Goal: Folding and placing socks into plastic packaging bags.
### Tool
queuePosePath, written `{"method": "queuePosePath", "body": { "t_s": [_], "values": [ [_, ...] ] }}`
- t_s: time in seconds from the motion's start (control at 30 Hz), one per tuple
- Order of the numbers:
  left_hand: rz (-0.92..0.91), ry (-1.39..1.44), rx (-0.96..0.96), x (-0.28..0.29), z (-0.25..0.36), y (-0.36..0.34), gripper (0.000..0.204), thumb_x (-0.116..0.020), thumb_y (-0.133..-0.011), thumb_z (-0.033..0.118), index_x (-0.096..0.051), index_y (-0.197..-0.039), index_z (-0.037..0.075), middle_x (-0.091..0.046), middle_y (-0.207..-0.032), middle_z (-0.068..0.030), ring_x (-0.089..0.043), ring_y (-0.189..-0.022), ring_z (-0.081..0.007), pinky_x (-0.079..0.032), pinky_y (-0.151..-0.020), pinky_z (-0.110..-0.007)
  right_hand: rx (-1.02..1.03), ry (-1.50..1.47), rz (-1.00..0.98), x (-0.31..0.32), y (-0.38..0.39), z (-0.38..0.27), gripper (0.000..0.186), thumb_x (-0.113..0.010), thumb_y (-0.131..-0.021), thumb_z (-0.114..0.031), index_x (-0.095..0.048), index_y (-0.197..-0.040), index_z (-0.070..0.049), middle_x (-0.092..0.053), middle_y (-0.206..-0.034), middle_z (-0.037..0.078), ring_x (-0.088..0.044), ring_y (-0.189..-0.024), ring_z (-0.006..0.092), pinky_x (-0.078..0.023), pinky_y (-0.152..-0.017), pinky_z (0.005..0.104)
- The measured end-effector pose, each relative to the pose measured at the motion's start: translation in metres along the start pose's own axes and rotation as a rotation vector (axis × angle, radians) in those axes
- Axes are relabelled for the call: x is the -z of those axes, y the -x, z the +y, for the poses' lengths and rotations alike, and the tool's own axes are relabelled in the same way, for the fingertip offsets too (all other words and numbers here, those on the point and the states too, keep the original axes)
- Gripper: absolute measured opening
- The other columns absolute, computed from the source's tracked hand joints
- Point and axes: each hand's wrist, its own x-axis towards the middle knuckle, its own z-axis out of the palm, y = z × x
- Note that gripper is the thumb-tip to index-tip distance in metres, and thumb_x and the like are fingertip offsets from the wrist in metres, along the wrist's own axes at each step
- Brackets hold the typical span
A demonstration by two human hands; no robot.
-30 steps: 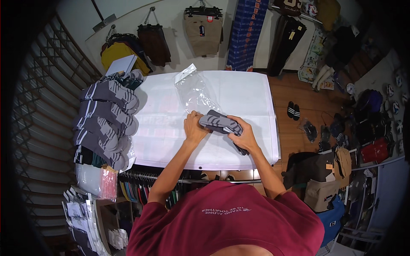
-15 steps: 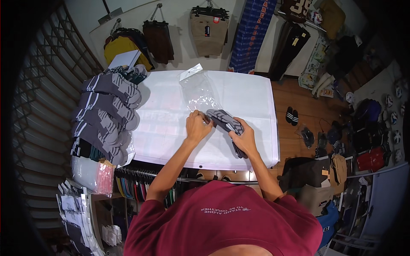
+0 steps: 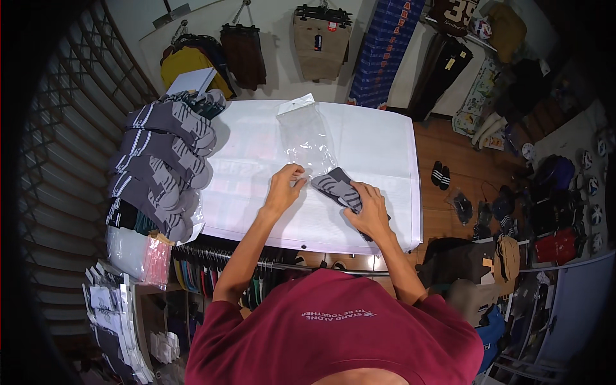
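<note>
A folded pair of grey socks [image 3: 335,188] with darker stripes lies tilted on the white-covered table [image 3: 244,218]. My right hand [image 3: 369,210] grips it from the right, thumb on the near side and fingers over the top. A clear plastic bag [image 3: 305,135] with a white header strip lies flat just beyond the socks, its near end close to their tip. My left hand [image 3: 284,191] is at the bag's near left corner, thumb and fingers apart. Whether its fingertips touch the film is hard to see.
Several grey socks with white bands [image 3: 151,151] are piled along the table's left side. A white flat box [image 3: 192,80] rests behind them. Packs of clear and pink plastic [image 3: 154,256] sit at the near left. Clothes on hangers [image 3: 218,260] hang below the table's front edge.
My left hand has drawn back leftward from the socks, its fingers parting. The socks have turned flatter on the table, and my right hand has shifted over the top of them.
</note>
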Motion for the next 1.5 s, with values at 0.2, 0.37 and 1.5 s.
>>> {"method": "queuePosePath", "body": {
  "t_s": [0.2,0.37,1.5],
  "values": [
    [0.017,-0.218,-0.164,0.002,-0.006,0.005,0.017,-0.066,-0.089,0.001,-0.067,-0.106,0.000,-0.069,-0.098,-0.0179,-0.068,-0.090,-0.0336,-0.054,-0.073,-0.038,0.085,-0.002,-0.070,0.002,-0.001,0.004,0.065,-0.070,-0.067,-0.019,-0.060,-0.129,-0.006,-0.061,-0.129,0.013,-0.054,-0.116,0.0327,-0.041,-0.101,0.0436],
    [0.076,-0.133,-0.095,-0.001,-0.004,0.008,0.018,-0.064,-0.091,0.003,-0.067,-0.109,0.002,-0.070,-0.096,-0.0174,-0.069,-0.084,-0.0335,-0.054,-0.071,-0.038,0.084,-0.006,-0.136,0.006,-0.005,0.001,0.065,-0.069,-0.066,-0.019,-0.061,-0.129,-0.006,-0.061,-0.129,0.013,-0.054,-0.117,0.0321,-0.040,-0.102,0.0435],
    [0.003,-0.121,-0.135,-0.001,-0.004,0.014,0.033,-0.062,-0.078,-0.015,-0.068,-0.108,-0.002,-0.053,-0.106,-0.0152,-0.059,-0.096,-0.0329,-0.050,-0.083,-0.039,0.019,-0.204,-0.179,0.001,-0.027,-0.004,0.053,-0.068,-0.068,-0.017,-0.067,-0.119,-0.004,-0.067,-0.118,0.017,-0.060,-0.106,0.0367,-0.048,-0.098,0.0422]
  ]
}}
